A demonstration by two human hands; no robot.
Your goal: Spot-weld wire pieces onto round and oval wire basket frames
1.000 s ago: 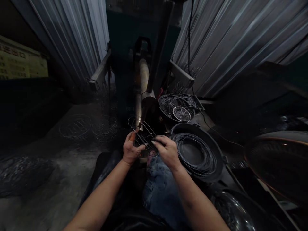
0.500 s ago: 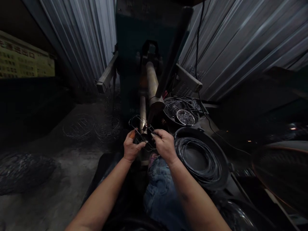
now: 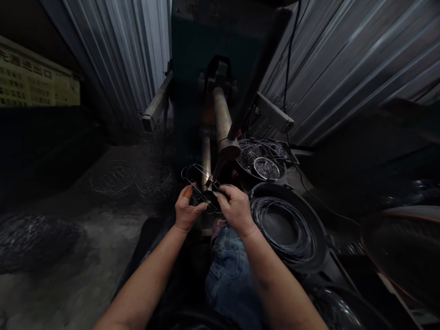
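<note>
Between my hands is a bent wire frame (image 3: 193, 170), held up at the tips of a machine's metal arms. My left hand (image 3: 187, 211) is closed on its near left side, with an orange wrap on one finger. My right hand (image 3: 235, 206) pinches at the frame's right side; what exactly lies between its fingertips is partly hidden. The lower metal rod (image 3: 206, 160) reaches into the frame. Above it the thicker cylindrical arm (image 3: 224, 119) of the dark green machine (image 3: 189, 50) points toward me.
At right, a black basin (image 3: 321, 243) holds coiled wire (image 3: 304, 233). Behind it stands another basin of wire pieces with a small round bowl (image 3: 266, 168). Wire rings (image 3: 113, 178) lie on the floor at left. A yellow crate (image 3: 41, 85) is at far left, and a cable (image 3: 309, 195) hangs at right.
The wire frame has shifted slightly left and turned a little at the rod tip. My right fingers have moved slightly left with it. The camera view has shifted a little.
</note>
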